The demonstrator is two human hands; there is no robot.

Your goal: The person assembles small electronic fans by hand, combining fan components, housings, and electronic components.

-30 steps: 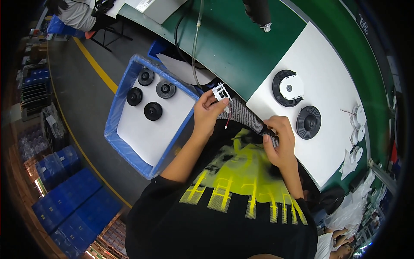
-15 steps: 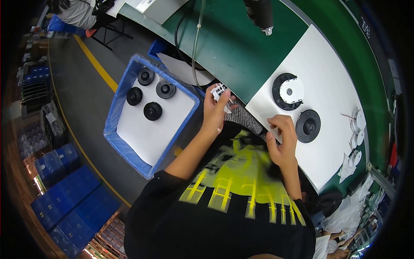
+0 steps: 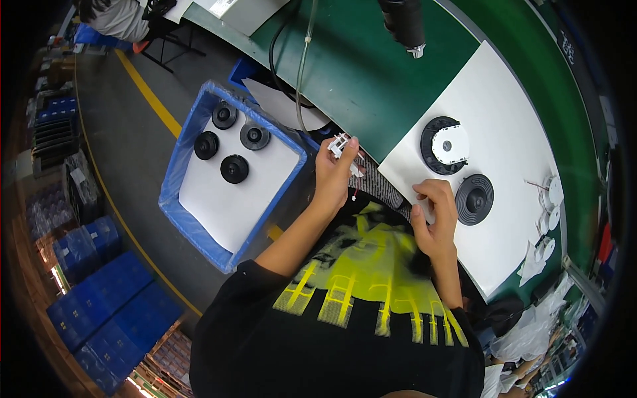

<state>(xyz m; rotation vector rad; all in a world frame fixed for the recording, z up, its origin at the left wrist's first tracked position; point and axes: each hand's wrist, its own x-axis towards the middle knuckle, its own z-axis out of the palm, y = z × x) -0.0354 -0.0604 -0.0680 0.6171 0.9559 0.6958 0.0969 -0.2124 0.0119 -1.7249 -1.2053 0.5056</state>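
Note:
My left hand is closed around a small white plastic part with prongs, pinched between thumb and fingers beside the table's near edge. A thin lead with a small pale end hangs below that hand. My right hand is loosely curled over the edge of the white sheet, thumb and forefinger apart, with nothing visible between them. Just beyond it lies a black ringed disc with a raised centre. Farther off, a black round base carries a white round cover.
Left of me stands a blue plastic-lined bin holding several black round parts. White round pieces with wires lie along the sheet's right edge. A dark cylindrical tool and a clear hose hang over the green table.
My left hand has turned slightly, tilting the white part, and the hanging lead shows more. My right hand is almost still.

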